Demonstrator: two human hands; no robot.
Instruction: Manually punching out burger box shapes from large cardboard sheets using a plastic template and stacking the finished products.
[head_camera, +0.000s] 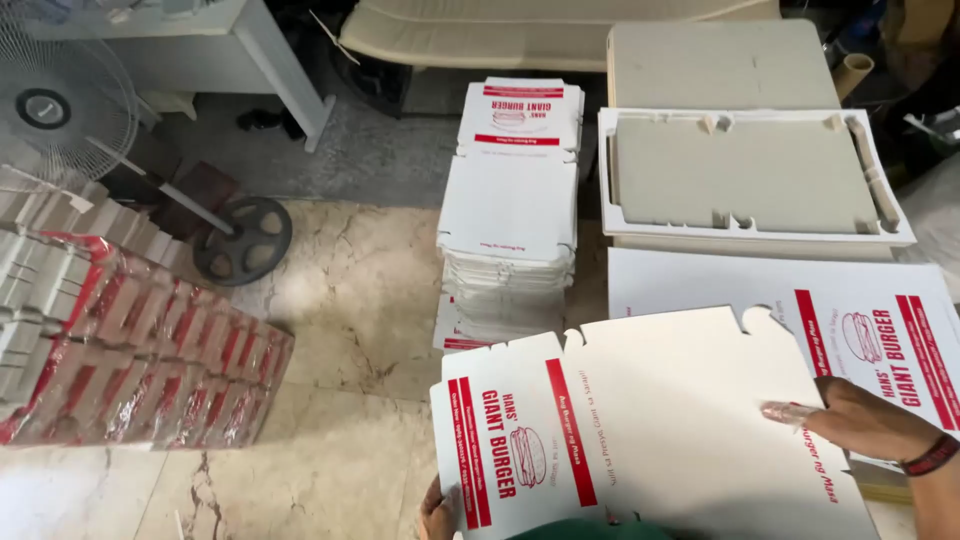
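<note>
Flat cardboard box blank (640, 420), white with red stripes and a burger drawing, lies low in front of the person, tilted a little, over the marble floor (340, 300). Left hand (437, 512) is at the lower left corner of the blank; only a small part of it shows, so I cannot tell how its grip is closed, but it touches the edge there. Right hand (860, 418) rests on the right part of the blank with the fingers stretched out flat, so the grip is open and presses on the sheet, not around it. A dark wristband (930, 456) is on this wrist.

Under the right side of the blank is another printed sheet of the same kind (880, 310). Behind it lies a white cut-out frame of board (755, 232) on a pile of grey sheets (720, 65). In the middle, well behind the blank, stands a stack of white flat blanks (508, 240). At the left, bundles of red and white folded boxes in clear wrap (130, 350) lean on the floor, and near them stands a fan (60, 110) with a round base (243, 240)
</note>
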